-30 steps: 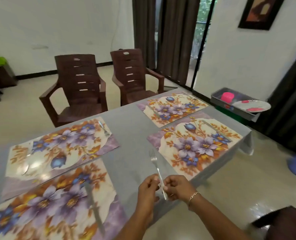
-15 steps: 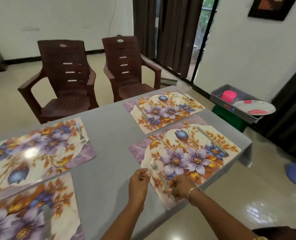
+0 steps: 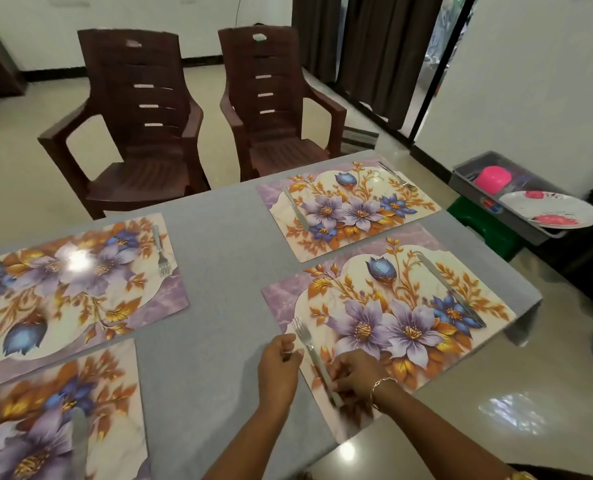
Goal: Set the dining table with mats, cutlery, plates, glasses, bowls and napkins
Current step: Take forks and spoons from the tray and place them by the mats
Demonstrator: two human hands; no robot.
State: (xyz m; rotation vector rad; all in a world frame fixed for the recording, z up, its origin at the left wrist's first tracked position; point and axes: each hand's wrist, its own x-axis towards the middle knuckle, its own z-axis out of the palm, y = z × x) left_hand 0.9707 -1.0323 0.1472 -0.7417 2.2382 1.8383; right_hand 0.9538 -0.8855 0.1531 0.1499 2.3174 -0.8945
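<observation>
Fingertips of my right hand [image 3: 354,375] curl down over the handle end of the fork [image 3: 307,344], pinching it where it lies flat on the left side of the near right placemat [image 3: 392,306], tines pointing away from me. My left hand [image 3: 278,365] sits just beside the fork at that mat's left edge, fingers curled; whether they nip the edge or merely rest there I cannot tell. A table knife [image 3: 451,289] lies along the mat's right side, well apart from the fork. The far right placemat [image 3: 350,209] carries a second knife [image 3: 294,209] on its left and a second fork [image 3: 397,177] on its right. Across the grey tablecloth [image 3: 219,289], the far left placemat [image 3: 63,289] has a third fork [image 3: 160,251] at its right edge. Off the table's right end, a grey tray [image 3: 461,173] holds a pink bowl [image 3: 494,178], and a flowered plate [image 3: 548,209] rests over its near corner.
</observation>
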